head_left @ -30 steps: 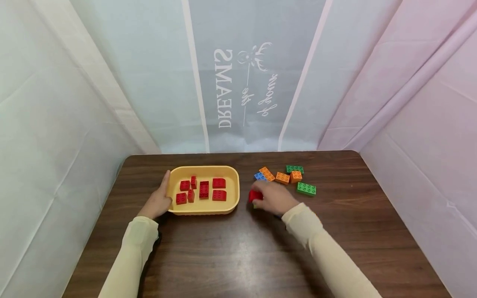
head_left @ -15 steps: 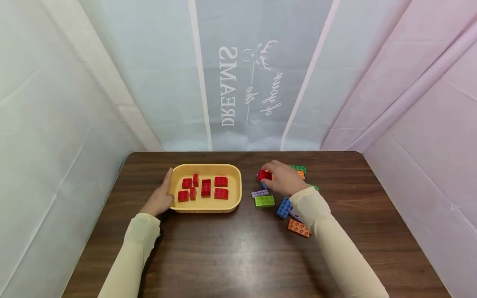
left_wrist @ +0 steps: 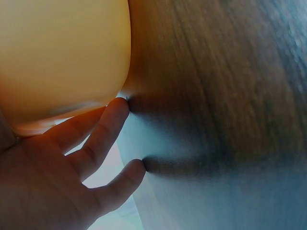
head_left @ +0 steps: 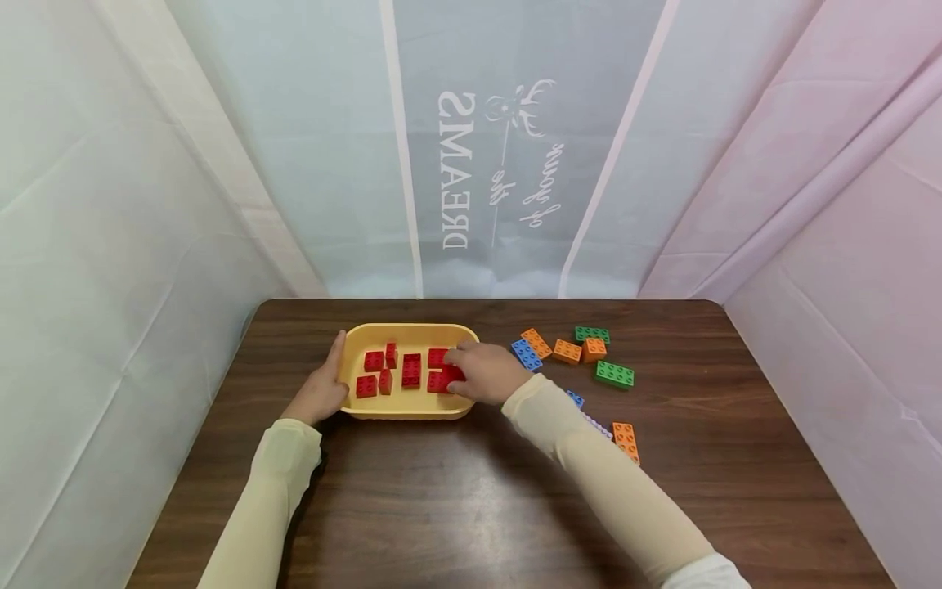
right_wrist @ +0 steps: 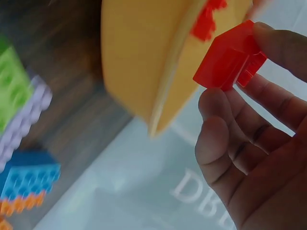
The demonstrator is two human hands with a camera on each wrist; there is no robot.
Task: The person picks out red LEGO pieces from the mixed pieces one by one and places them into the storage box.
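A yellow tray [head_left: 408, 403] stands on the dark wooden table, with several red toy bricks [head_left: 411, 370] spread over its floor. My left hand [head_left: 319, 393] rests against the tray's left end, index finger along the outside of the rim. In the left wrist view its loosely stretched fingers [left_wrist: 103, 136] lie by the tray wall and fingertips reach the tabletop. My right hand [head_left: 487, 372] is over the tray's right end. Between thumb and fingers it pinches a red brick [right_wrist: 225, 57] with a slanted face, held above the rim in the right wrist view.
Right of the tray lie a blue brick [head_left: 527, 355], orange bricks [head_left: 567, 352] and green bricks [head_left: 614, 374]. Another orange brick [head_left: 625, 442] is nearer the front, beside the right forearm. A lime brick [right_wrist: 12, 84] and a purple one [right_wrist: 24, 117] sit under that arm.
My right hand has picked up the red brick from among the loose bricks and carried it left over the tray. An orange brick near the forearm has turned. The left hand stays at the tray.
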